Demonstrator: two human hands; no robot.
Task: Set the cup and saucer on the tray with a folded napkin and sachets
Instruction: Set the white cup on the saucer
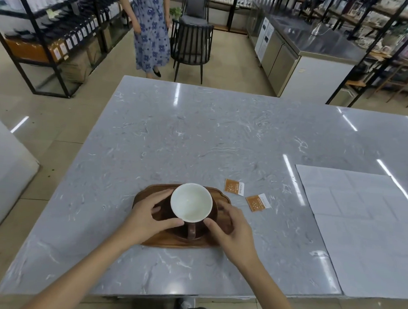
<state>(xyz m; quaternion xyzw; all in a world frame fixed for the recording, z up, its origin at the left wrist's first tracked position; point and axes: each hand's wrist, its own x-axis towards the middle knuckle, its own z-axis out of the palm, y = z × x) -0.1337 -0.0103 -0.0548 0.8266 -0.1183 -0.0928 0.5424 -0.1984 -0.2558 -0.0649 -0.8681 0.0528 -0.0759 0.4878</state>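
Observation:
A brown cup [191, 203] with a white inside stands on a dark brown saucer [212, 216], its handle pointing toward me. The saucer rests on a wooden tray [181, 244] near the table's front edge. My left hand [147, 215] curls around the saucer's left rim, thumb beside the cup's base. My right hand [233, 229] grips the saucer's right rim, thumb close to the handle. Two orange sachets [234, 186] [258, 202] lie on the table just right of the tray. A large white napkin [359, 233] lies unfolded and flat at the right, its creases showing.
The grey marble table [199, 135] stretches far back behind the tray. Beyond it a person in a blue floral dress [150, 28] stands beside a black chair [192, 42]. Shelving lines the left, and a steel counter [317, 47] stands at the back right.

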